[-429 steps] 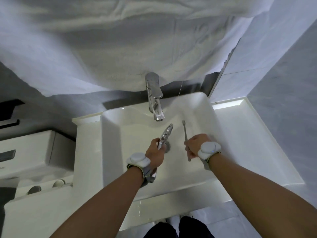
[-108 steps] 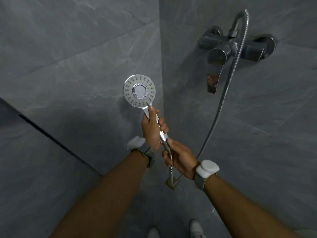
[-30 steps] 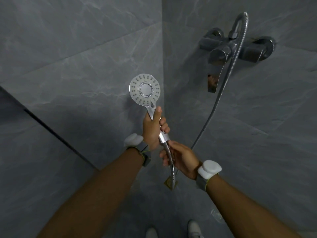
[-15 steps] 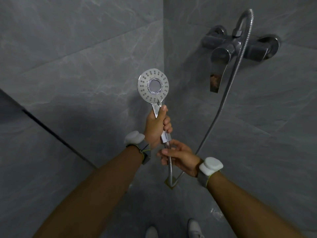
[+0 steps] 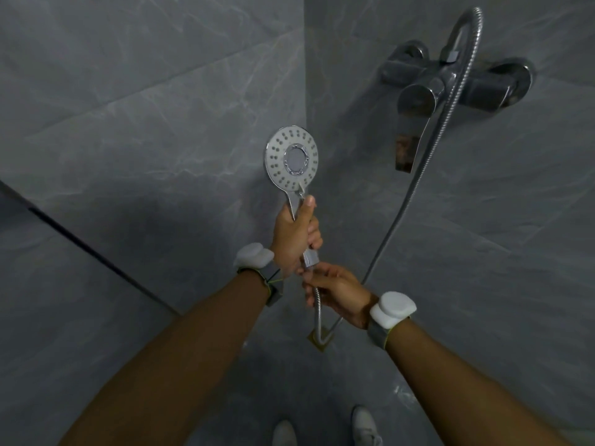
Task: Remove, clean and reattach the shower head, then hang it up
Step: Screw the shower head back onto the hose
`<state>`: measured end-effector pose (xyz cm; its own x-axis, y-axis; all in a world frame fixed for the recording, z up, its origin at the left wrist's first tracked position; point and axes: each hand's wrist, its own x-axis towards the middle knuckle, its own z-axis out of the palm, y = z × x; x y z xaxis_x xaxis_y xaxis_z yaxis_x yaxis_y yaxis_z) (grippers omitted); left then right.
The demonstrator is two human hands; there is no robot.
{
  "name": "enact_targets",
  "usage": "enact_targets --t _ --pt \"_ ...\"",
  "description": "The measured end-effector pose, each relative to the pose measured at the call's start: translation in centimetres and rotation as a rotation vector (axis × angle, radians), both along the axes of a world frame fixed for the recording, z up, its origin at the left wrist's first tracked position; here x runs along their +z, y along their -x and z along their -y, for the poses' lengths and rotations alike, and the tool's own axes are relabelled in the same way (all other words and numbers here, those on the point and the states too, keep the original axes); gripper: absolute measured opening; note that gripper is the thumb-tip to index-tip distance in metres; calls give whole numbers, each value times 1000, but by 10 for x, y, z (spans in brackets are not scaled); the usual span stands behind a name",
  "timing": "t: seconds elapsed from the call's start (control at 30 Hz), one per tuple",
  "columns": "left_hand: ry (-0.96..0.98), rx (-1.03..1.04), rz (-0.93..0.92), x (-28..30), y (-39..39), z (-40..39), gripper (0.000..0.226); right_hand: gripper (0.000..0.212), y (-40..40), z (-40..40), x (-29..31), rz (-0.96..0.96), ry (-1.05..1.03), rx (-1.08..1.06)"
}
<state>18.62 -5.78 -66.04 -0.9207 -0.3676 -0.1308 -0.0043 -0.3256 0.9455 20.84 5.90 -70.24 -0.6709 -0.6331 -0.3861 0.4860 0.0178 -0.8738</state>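
Note:
A round chrome shower head (image 5: 292, 158) with a ring of nozzle holes faces me, held upright in the corner of the shower. My left hand (image 5: 294, 239) grips its handle, thumb pointing up along it. Just below, my right hand (image 5: 335, 289) holds the metal hose (image 5: 415, 178) where its silver nut (image 5: 311, 256) meets the handle's end. The hose loops down under my right hand, then rises to the wall mixer tap (image 5: 450, 82).
Grey marbled tile walls meet in a corner behind the shower head. The chrome mixer tap with its lever sticks out from the right wall at upper right. My two shoes (image 5: 325, 429) stand on the grey floor below.
The shower head's face has turned slightly and my right hand has shifted its fingers at the hose nut. Earlier I stood at a sink with the head and a brush.

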Motion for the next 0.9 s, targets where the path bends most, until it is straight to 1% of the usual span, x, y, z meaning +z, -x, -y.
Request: enact_targets --t 0.1,0.13,0.17,0.23,0.4,0.5,0.57,0.63,0.67,0.7,0.73,0.77,0.8,0.87,0.9 --pt "20 54 1 -6 4 -7 32 28 4 15 5 -215 -395 -26" --pt "0 62 5 -7 5 -9 32 29 6 19 4 -249 -483 -65" --pt "-29 63 9 -8 7 -12 31 26 8 22 2 -272 -542 -115" --pt "-64 46 7 -9 7 -12 31 22 12 24 -1 -262 -591 -166" --pt "-49 -32 -11 -18 7 -3 40 25 15 30 -8 -51 -557 -98" --pt "-31 -55 9 -23 6 0 39 22 16 27 -12 -7 -438 -32" --pt "7 -65 31 -26 7 4 32 21 17 24 -13 -17 -398 19" --pt "37 -55 68 -29 11 8 17 13 20 24 -9 -40 -344 -7" --pt "23 -43 108 -28 11 7 12 20 22 23 -8 -71 -312 -51" --pt "-4 -36 164 -28 11 7 12 35 26 24 -8 -117 -295 -120" --pt "-25 -44 211 -29 11 9 13 47 28 25 -6 -171 -295 -182" --pt "-20 -66 241 -30 9 10 16 51 29 27 -4 -211 -296 -221" --pt "20 -94 264 -30 8 11 24 49 29 30 0 -230 -291 -219" --pt "140 -143 293 -31 5 13 42 38 29 34 1 -199 -263 -187" --pt "219 -170 301 -30 5 17 45 32 31 37 1 -187 -259 -214"
